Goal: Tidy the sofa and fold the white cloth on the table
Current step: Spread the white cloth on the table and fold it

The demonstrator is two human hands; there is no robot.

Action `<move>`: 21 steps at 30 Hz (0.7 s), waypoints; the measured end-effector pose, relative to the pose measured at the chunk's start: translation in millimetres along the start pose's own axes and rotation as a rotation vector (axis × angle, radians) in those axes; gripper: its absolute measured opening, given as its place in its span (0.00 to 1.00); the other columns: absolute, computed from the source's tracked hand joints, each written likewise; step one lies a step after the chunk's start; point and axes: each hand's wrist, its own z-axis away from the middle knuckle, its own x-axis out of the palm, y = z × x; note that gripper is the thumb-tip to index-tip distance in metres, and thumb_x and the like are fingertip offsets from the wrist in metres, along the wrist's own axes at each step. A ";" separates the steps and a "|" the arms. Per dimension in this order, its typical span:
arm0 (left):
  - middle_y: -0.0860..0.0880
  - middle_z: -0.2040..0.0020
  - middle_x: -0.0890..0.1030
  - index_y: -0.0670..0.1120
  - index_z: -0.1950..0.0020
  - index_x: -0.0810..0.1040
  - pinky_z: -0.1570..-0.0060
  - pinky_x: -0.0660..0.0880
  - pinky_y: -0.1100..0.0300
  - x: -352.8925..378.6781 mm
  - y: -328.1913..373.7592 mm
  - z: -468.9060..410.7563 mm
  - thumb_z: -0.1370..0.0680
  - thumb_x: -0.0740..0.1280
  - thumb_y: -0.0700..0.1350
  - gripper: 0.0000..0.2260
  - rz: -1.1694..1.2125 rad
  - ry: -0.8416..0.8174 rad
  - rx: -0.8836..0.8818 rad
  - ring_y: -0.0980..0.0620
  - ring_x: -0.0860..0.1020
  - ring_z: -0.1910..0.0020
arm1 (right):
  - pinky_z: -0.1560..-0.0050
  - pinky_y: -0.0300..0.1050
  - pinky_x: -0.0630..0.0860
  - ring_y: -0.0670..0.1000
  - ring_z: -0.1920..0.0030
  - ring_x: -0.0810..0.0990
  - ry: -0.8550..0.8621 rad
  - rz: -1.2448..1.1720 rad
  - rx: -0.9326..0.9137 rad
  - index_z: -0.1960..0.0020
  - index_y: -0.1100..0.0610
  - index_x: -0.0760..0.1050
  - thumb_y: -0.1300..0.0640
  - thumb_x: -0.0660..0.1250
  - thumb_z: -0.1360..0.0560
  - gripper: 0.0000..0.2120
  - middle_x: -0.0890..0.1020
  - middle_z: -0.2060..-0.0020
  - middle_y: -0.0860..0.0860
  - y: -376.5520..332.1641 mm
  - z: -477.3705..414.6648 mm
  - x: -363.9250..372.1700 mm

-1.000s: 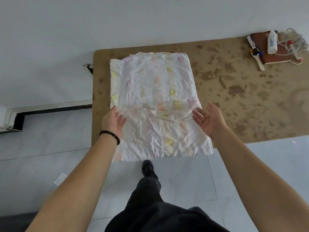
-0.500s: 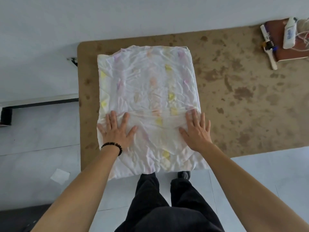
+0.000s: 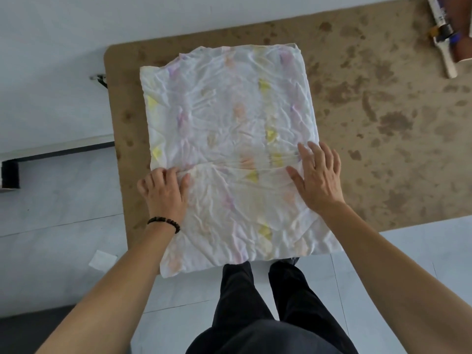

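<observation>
On the table (image 3: 383,154), toward its left end, the cloth (image 3: 229,118) lay spread in a rough rectangle, wrinkled throughout and marked with faint yellow, pink and purple patches. Its near edge overhung the table's front edge, above the person's dark trousers (image 3: 268,315). A crease ran across the cloth between the two hands. The left hand (image 3: 163,192) rested on the cloth near its left edge, fingers curled and bunching a small ridge of fabric at the crease (whether the fabric was actually pinched could not be told). A dark bead bracelet (image 3: 164,222) circled that wrist. The right hand (image 3: 319,177) lay flat on the cloth near its right edge, fingers extended and slightly spread, palm down, gripping nothing. The tabletop was brown with darker blotches. At the far right corner a white marker (image 3: 441,37) lay beside a reddish-brown item, cut off by the frame. A small white scrap (image 3: 102,259) lay on the pale floor left of the table.
</observation>
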 end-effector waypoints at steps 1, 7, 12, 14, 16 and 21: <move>0.44 0.55 0.75 0.45 0.49 0.77 0.47 0.63 0.45 -2.5 -1.6 -2.4 0.17 0.51 0.58 0.21 0.004 -0.002 -0.014 0.42 0.71 0.53 | 0.28 0.61 0.60 0.64 0.33 0.70 0.011 0.032 -0.019 0.27 0.59 0.68 0.41 0.61 0.19 0.29 0.74 0.38 0.61 0.6 -1.4 0.6; 0.46 0.68 0.77 0.45 0.63 0.74 0.62 0.67 0.51 -12.3 -21.7 -20.1 0.20 0.53 0.63 0.26 0.070 -0.119 0.102 0.44 0.74 0.66 | 0.52 0.57 0.70 0.61 0.58 0.74 0.058 0.127 -0.037 0.52 0.59 0.79 0.42 0.66 0.24 0.19 0.75 0.59 0.58 9.8 -0.4 -8.4; 0.47 0.73 0.65 0.46 0.71 0.62 0.73 0.58 0.58 -30.6 -31.4 -62.1 0.20 0.57 0.62 0.26 0.108 0.034 0.216 0.48 0.63 0.75 | 0.51 0.56 0.72 0.62 0.61 0.79 -0.038 0.085 -0.010 0.54 0.60 0.74 0.40 0.62 0.22 0.22 0.80 0.62 0.58 15.4 -34.1 -31.7; 0.46 0.73 0.66 0.46 0.71 0.62 0.74 0.56 0.59 -34.3 -35.2 -76.1 0.20 0.57 0.61 0.26 0.102 0.022 0.215 0.48 0.63 0.76 | 0.51 0.54 0.71 0.61 0.64 0.80 -0.075 0.080 0.016 0.52 0.59 0.71 0.37 0.58 0.22 0.24 0.81 0.66 0.56 16.9 -51.0 -36.6; 0.42 0.69 0.70 0.43 0.68 0.66 0.73 0.62 0.55 -32.8 -32.8 -80.6 0.19 0.56 0.60 0.25 0.053 -0.059 0.208 0.46 0.66 0.72 | 0.49 0.54 0.71 0.60 0.59 0.80 -0.134 0.096 0.002 0.49 0.58 0.71 0.37 0.57 0.21 0.23 0.81 0.61 0.56 11.8 -63.7 -34.0; 0.37 0.40 0.73 0.40 0.45 0.74 0.46 0.69 0.42 -30.3 -1.9 -51.9 0.18 0.58 0.52 0.16 0.052 0.030 0.041 0.36 0.72 0.44 | 0.28 0.60 0.58 0.65 0.29 0.65 -0.144 0.038 0.083 0.26 0.59 0.65 0.49 0.62 0.22 0.28 0.66 0.29 0.64 -24.6 -54.2 -21.1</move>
